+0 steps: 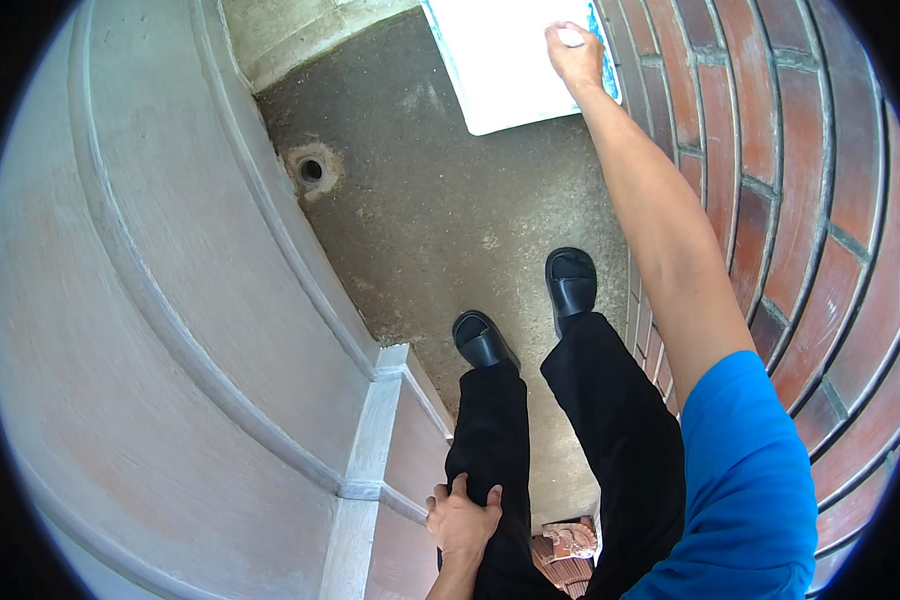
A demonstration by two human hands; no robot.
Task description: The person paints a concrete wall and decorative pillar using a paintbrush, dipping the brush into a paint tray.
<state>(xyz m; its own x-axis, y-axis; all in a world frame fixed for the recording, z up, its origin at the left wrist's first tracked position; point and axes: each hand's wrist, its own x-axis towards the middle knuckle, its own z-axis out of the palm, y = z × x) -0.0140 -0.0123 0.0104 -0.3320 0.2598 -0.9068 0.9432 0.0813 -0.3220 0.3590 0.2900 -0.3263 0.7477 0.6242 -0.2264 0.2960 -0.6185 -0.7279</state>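
Note:
My right hand (576, 56) is stretched forward at the upper right, closed around a small white object (570, 37) whose kind I cannot tell. It is over a white board or panel (510, 67) with blue marks along its edges, beside the brick wall. Glare washes out most of the panel's surface. My left hand (465, 517) rests on my left trouser leg near the knee, fingers spread, holding nothing.
A brick wall (746, 142) runs along the right, a pale grooved wall (285, 300) along the left. A round drain hole (311, 172) lies in the concrete floor (450, 225). Reddish ridged pieces (568, 541) show between my legs. I wear black slip-on shoes (572, 281).

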